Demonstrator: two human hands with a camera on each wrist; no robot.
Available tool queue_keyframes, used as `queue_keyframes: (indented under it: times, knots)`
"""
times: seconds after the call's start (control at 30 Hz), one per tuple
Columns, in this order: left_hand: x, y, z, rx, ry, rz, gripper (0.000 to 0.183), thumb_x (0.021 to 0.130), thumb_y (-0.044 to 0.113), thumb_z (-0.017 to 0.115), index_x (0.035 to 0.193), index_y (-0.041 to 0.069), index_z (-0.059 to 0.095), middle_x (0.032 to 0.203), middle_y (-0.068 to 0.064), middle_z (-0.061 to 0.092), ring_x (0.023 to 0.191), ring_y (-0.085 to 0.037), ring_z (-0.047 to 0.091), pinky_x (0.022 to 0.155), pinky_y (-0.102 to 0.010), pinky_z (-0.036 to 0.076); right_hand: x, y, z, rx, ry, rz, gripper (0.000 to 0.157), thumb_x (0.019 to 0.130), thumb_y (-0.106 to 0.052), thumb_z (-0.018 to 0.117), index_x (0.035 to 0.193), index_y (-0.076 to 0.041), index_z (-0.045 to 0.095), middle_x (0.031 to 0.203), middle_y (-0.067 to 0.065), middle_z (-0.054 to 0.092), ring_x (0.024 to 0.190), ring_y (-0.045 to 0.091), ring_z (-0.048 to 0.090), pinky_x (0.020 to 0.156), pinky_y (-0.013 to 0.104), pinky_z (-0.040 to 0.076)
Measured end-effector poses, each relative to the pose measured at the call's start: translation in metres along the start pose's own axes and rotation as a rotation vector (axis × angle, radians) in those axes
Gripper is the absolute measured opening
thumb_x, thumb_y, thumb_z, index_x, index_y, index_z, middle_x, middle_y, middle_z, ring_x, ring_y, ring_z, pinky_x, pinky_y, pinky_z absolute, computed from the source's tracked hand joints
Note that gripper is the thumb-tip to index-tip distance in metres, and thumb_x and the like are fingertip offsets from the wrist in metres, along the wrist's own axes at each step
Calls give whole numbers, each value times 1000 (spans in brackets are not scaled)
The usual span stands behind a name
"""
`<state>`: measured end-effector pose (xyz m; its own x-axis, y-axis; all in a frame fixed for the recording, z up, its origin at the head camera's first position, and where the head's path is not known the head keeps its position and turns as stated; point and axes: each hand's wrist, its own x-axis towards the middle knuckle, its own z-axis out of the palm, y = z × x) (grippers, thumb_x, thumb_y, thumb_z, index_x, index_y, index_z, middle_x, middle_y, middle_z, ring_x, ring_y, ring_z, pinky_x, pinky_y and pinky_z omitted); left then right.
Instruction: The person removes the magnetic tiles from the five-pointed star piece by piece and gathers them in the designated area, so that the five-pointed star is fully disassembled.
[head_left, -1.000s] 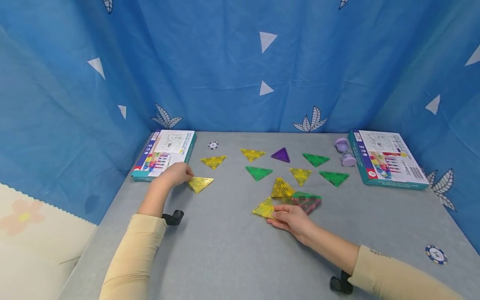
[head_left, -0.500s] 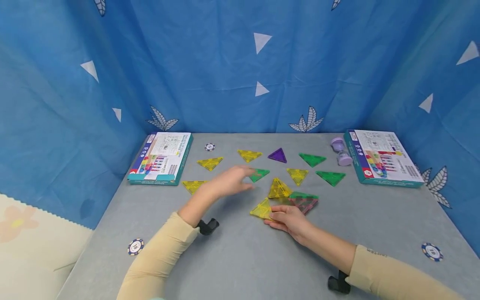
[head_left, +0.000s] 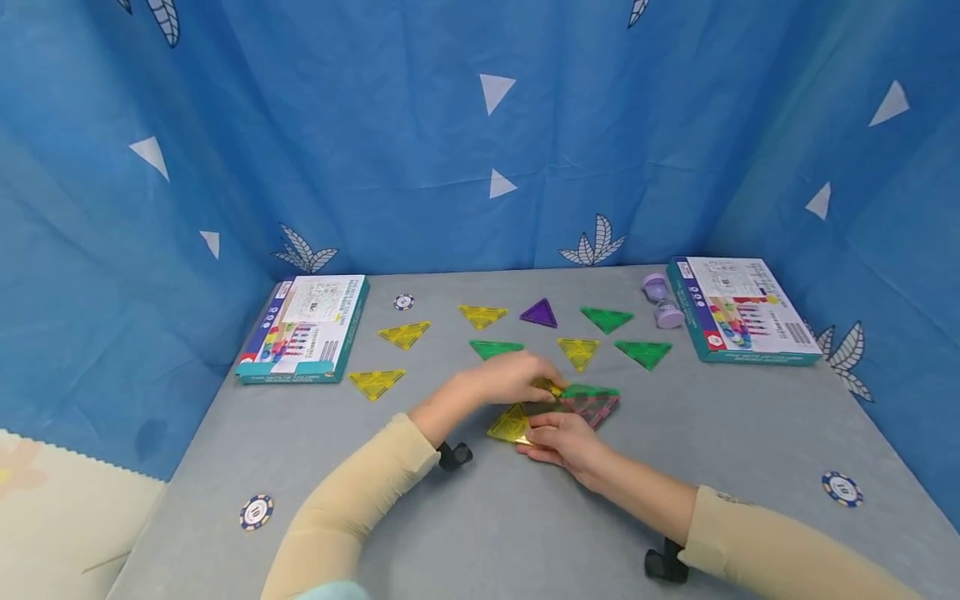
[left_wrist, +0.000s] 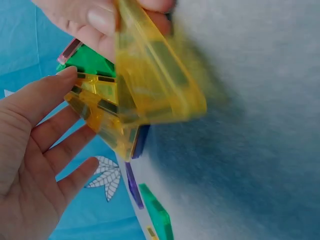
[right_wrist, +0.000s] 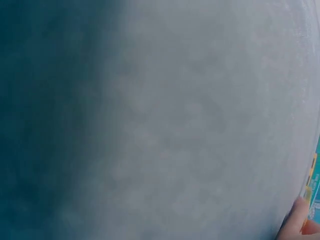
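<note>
In the head view my right hand (head_left: 566,442) holds a yellow triangular magnetic tile (head_left: 508,425) just above the table. The left wrist view shows this tile (left_wrist: 157,75) close up, tilted, at my right fingertips. My left hand (head_left: 513,379) pinches a yellow triangular magnetic tile (left_wrist: 102,117) between thumb and fingers. That tile belongs to a raised cluster, where a green tile (head_left: 592,391) and a pink tile (head_left: 596,407) stand against the yellow ones. Fingers hide much of the cluster. Only fingertips (right_wrist: 295,220) of my right hand show in the right wrist view.
Loose yellow tiles (head_left: 377,383), green tiles (head_left: 643,353) and a purple tile (head_left: 540,313) lie behind the hands. Boxes stand at the left (head_left: 303,329) and right (head_left: 742,310). A purple hourglass (head_left: 662,301) lies beside the right box. Poker chips (head_left: 257,512) lie on the table.
My left hand has let go of a yellow tile at the left and moved right to the cluster, where it grips a yellow tile. The right hand keeps holding its tile in place.
</note>
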<state>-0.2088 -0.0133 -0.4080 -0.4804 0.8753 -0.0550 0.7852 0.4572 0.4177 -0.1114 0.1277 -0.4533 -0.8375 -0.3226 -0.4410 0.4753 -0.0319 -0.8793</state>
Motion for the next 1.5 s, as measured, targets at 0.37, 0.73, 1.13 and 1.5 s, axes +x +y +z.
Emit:
queue_keyframes:
  times: [0.37, 0.73, 1.13, 1.5]
  knots:
    - [-39, 3, 18, -12, 115, 22, 23, 92, 25, 60, 113, 18, 68, 110, 8, 65, 103, -2, 57, 86, -16, 44, -39, -28, -7, -370, -347, 15, 24, 86, -7, 61, 105, 7, 62, 85, 11, 68, 73, 21, 67, 66, 33, 55]
    - [-65, 19, 29, -40, 251, -16, 18, 89, 23, 64, 104, 14, 69, 100, 5, 67, 91, -4, 60, 81, -17, 46, -12, -116, -20, -425, -278, -115, 33, 91, -15, 61, 119, 3, 57, 105, 15, 64, 92, 26, 64, 82, 39, 52]
    - [-63, 19, 38, -31, 264, 5, 22, 91, 25, 61, 110, 17, 69, 109, 9, 65, 106, -3, 55, 91, -17, 41, 107, -120, 48, -579, -95, 40, 33, 91, 1, 55, 123, 2, 57, 121, 19, 56, 93, 28, 65, 87, 39, 49]
    - [-65, 19, 38, -37, 274, -2, 19, 92, 25, 61, 108, 18, 69, 107, 10, 65, 102, 0, 56, 88, -15, 42, 127, -104, 77, -571, -115, 92, 30, 91, 4, 54, 121, 5, 58, 118, 21, 57, 82, 23, 66, 80, 33, 53]
